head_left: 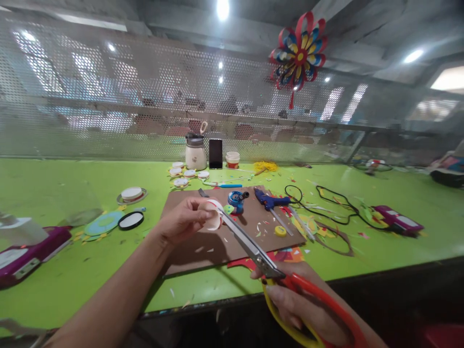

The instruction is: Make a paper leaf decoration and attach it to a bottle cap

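Observation:
My left hand (186,217) pinches a round white paper piece (214,220) with a red edge, held above a brown board (195,256). In my right hand (295,295) is a pair of scissors (250,244) with one red and one yellow handle. The blades point up and left, and their tips reach the edge of the white piece; whether they touch it I cannot tell. A small green piece with dots (228,209) shows beside the tips. Just behind sits a blue round container (236,202) with a dark stick-like thing on it.
On the board's right lie a blue glue gun (270,199) and a yellow cap (280,231). Paper scraps litter the green table (384,251). A white bottle (195,155), phone (215,153) and tub (232,160) stand behind. Magenta power strips (398,220) flank the workspace; a black cable (339,193) trails right.

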Demonstrator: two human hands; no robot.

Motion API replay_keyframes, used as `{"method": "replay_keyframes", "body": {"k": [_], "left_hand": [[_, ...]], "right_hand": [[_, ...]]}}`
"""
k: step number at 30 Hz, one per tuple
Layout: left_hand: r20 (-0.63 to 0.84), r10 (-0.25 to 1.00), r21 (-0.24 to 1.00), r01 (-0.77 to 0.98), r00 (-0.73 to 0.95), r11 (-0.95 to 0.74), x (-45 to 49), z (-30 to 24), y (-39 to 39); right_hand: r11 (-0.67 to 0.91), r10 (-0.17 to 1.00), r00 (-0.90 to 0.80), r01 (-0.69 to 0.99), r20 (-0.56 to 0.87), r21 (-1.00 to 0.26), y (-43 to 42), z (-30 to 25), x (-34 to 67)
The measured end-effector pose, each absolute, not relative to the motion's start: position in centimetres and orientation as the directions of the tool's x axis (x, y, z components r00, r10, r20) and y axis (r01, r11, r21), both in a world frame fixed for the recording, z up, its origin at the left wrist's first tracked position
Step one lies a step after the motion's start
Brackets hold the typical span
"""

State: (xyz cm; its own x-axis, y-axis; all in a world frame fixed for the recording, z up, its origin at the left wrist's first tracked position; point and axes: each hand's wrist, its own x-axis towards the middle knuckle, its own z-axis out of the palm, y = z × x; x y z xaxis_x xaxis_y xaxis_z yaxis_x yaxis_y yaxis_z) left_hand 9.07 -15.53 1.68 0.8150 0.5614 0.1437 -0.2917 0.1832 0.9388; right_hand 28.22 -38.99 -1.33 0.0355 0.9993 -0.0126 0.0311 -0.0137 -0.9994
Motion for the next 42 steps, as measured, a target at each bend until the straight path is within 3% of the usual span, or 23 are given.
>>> {"method": "replay_keyframes", "body": {"k": [7, 11, 15, 19, 23, 29, 34, 42], "left_hand": [[0.190, 0.736, 0.925, -0.370, 0.650, 0.088, 9.3, 2.1, -15.2], [0.254, 0.770, 0.917, -0.399, 0.586, 0.002, 9.7, 2.1, -15.6], [0.301, 0.752, 0.902, -0.431, 0.586, -0.025, 9.8, 2.3, -16.2], [0.345, 0.738, 0.884, -0.465, 0.580, -0.048, 9.7, 2.5, -16.8], [0.358, 0.721, 0.882, -0.469, 0.593, -0.052, 9.9, 2.8, -17.7], [0.379, 0.721, 0.881, -0.464, 0.581, -0.089, 10.2, 2.8, -18.8], [0.369, 0.746, 0.911, -0.376, 0.554, -0.171, 10.4, 3.2, -19.2], [0.301, 0.776, 0.940, -0.311, 0.555, -0.142, 10.6, 3.7, -20.2]], "right_hand": [[0.040, 0.993, -0.121, 0.255, 0.009, -0.966, -37.7, -1.8, 29.7], [0.044, 0.999, -0.043, 0.346, 0.030, -0.937, -37.4, -1.0, 29.9], [-0.041, 0.994, 0.107, 0.238, -0.015, -0.970, -37.4, -0.2, 29.4], [0.050, 0.982, 0.174, 0.161, 0.078, -0.986, -36.8, 0.8, 28.5], [0.129, 0.945, 0.273, 0.191, 0.179, -0.973, -34.9, 2.7, 27.0], [0.461, 0.763, 0.323, 0.337, 0.561, -0.821, -29.3, 3.0, 24.5], [0.563, 0.675, 0.376, 0.294, 0.635, -0.772, -26.6, 2.0, 23.7], [0.593, 0.544, 0.386, 0.452, 0.745, -0.666, -25.5, 1.4, 24.6]]}}
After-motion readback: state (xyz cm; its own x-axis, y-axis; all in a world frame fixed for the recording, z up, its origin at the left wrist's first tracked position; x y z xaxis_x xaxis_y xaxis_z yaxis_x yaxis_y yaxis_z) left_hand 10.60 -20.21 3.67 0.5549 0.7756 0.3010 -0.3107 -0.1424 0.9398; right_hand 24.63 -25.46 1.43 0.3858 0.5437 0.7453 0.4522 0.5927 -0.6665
